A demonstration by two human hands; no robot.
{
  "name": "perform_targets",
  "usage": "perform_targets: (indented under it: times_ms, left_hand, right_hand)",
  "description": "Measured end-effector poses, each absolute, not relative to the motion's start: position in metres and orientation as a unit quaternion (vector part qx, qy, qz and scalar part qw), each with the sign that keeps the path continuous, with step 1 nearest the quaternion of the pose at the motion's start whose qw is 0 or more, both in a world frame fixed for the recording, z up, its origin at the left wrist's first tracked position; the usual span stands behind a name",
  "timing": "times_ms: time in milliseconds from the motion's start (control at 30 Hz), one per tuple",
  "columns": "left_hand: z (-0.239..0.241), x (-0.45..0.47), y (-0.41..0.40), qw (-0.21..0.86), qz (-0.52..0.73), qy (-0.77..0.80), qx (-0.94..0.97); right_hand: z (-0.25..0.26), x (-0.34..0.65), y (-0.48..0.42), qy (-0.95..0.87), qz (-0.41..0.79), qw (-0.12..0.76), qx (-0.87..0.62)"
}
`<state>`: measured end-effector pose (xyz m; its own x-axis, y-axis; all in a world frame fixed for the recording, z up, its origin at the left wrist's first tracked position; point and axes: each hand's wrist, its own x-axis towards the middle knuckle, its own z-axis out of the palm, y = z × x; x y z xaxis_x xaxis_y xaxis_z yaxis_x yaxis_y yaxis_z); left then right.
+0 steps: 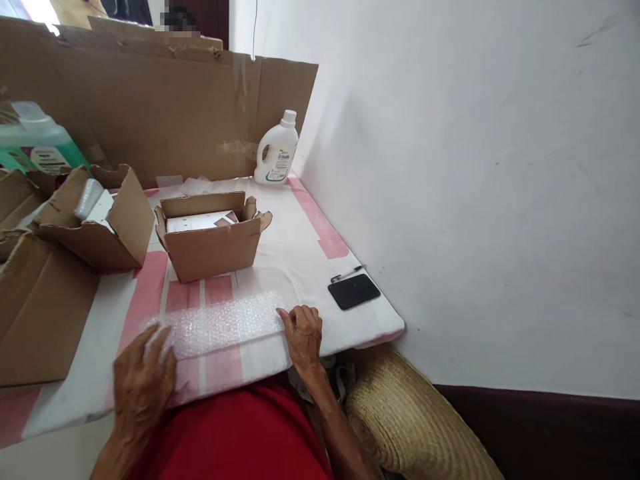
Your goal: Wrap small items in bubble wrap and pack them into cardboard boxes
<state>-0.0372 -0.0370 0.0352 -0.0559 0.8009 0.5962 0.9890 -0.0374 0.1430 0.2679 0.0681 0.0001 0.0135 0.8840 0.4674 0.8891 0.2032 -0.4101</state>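
A strip of clear bubble wrap (220,325) lies flat on the pink-and-white table cover (295,260) near the front edge. My left hand (143,383) rests on its left end with fingers spread over it. My right hand (303,337) sits at its right end, fingers bent down, fingertips touching the wrap's edge. Behind the wrap stands a small open cardboard box (213,240) with white packets inside.
Another open cardboard box (95,220) lies tilted at the left, with flattened cardboard (40,307) beside it. A white detergent bottle (276,150) stands at the back by the wall. A black phone (354,291) and a pen (346,273) lie at the right edge. A woven straw item (410,420) sits below.
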Motion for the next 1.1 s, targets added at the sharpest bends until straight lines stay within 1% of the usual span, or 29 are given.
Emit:
perform_targets:
  times_ms: [100, 133, 200, 267, 333, 400, 467, 567, 700, 833, 967, 1100]
  left_hand:
    - [0.024, -0.020, -0.024, 0.141, -0.235, -0.559, -0.782]
    - [0.018, -0.017, -0.022, 0.136, -0.221, -0.547, -0.796]
    - [0.005, -0.015, -0.022, 0.137, -0.206, -0.544, -0.802]
    - [-0.005, -0.017, -0.024, 0.141, -0.209, -0.531, -0.809]
    - [-0.011, -0.021, -0.026, 0.150, -0.214, -0.503, -0.824]
    - [-0.012, -0.022, -0.027, 0.154, -0.206, -0.504, -0.824]
    - [-0.009, -0.020, -0.027, 0.141, -0.188, -0.535, -0.811]
    - [-0.005, -0.015, -0.026, 0.117, -0.179, -0.564, -0.798]
    - [0.000, -0.010, -0.027, 0.111, -0.177, -0.572, -0.793]
    - [0.011, -0.020, -0.026, 0.119, -0.183, -0.567, -0.794]
    - [0.025, -0.051, -0.032, 0.136, -0.194, -0.567, -0.789]
    - [0.031, -0.062, -0.046, 0.118, -0.189, -0.551, -0.804]
  right_hand:
    - [0.014, 0.256, 0.057, -0.688, -0.021, 0.375, -0.621]
    - [0.019, 0.246, 0.050, -0.705, -0.029, 0.389, -0.592]
    - [0.026, 0.218, 0.034, -0.782, -0.024, 0.394, -0.482]
    - [0.030, 0.186, 0.020, -0.871, 0.013, 0.344, -0.350]
    - [0.029, 0.165, 0.014, -0.912, 0.053, 0.274, -0.299]
    - [0.023, 0.162, 0.017, -0.919, 0.086, 0.225, -0.312]
    - [0.015, 0.180, 0.025, -0.913, 0.103, 0.196, -0.344]
    - [0.003, 0.224, 0.039, -0.891, 0.094, 0.160, -0.415]
    - [-0.007, 0.265, 0.048, -0.854, 0.065, 0.127, -0.500]
    - [-0.010, 0.271, 0.051, -0.857, 0.058, 0.111, -0.500]
    - [-0.011, 0.278, 0.061, -0.872, 0.045, 0.100, -0.477]
    - [-0.011, 0.295, 0.086, -0.895, 0.027, 0.076, -0.440]
